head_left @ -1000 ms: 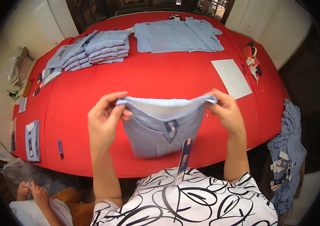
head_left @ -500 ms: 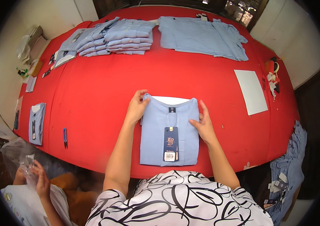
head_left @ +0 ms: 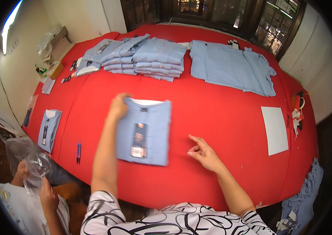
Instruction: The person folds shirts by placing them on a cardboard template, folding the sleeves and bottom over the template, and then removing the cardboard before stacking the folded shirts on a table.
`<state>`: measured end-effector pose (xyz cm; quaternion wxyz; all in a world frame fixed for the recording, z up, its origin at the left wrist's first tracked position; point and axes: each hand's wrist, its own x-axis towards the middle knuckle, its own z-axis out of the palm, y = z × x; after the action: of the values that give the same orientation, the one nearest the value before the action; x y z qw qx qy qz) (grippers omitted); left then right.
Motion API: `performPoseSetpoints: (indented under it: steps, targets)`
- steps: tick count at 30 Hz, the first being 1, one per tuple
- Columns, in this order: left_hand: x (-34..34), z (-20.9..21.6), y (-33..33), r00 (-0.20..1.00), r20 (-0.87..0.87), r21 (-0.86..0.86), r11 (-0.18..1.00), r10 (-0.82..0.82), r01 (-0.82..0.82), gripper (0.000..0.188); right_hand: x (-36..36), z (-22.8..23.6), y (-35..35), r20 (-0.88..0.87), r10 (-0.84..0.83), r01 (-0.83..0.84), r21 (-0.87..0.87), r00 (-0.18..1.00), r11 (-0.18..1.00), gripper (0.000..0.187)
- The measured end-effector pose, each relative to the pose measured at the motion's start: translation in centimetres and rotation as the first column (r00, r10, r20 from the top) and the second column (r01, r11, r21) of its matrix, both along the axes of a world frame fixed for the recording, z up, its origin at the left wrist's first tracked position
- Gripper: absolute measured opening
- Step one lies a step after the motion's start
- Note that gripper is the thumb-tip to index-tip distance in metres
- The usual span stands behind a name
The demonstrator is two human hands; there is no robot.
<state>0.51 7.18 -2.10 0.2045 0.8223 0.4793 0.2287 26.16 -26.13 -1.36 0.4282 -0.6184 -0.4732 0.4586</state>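
A folded light blue shirt (head_left: 157, 137) lies before me on the red cloth, slightly blurred by motion. White card shows inside its neckline, and a dark hang tag (head_left: 139, 135) rests on its front. My left hand (head_left: 119, 106) is closed on the shirt's upper left corner, its fingertips partly hidden. To the right of the shirt, my right hand (head_left: 206, 154) hovers with fingers apart, touching nothing.
Stacks of folded blue shirts (head_left: 160, 55) and flat blue garments (head_left: 228, 64) lie at the back. White paper (head_left: 274, 131) is at right; blue snips (head_left: 78, 152) and another folded shirt (head_left: 49, 131) at left. Nearby a co-worker's hands (head_left: 48, 194) hold a clear bag (head_left: 36, 168).
My left hand has shifted left with the folded shirt. The right hand has come off the shirt's edge and stands apart from it. The whole view has tilted upward.
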Motion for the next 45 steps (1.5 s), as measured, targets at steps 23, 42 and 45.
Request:
performPoseSetpoints:
  steps: [23,42,45]
  targets:
    - [1.7,1.3,15.5,0.823,0.532,0.438,0.766,0.2,-0.47,0.044,25.4,-2.5,25.8,0.625,-0.602,0.553,0.306,0.497,0.775,0.023]
    - [18.1,-1.3,-16.8,0.941,0.155,-0.019,0.951,-0.302,0.308,0.036,5.7,1.0,-24.4,0.211,0.098,0.022,-0.503,0.973,0.864,0.03]
    - [20.4,-4.2,-16.8,0.97,0.1,0.198,0.96,-0.222,0.199,0.048,5.8,1.5,-20.8,0.304,-0.115,0.196,-0.251,0.946,0.948,0.031]
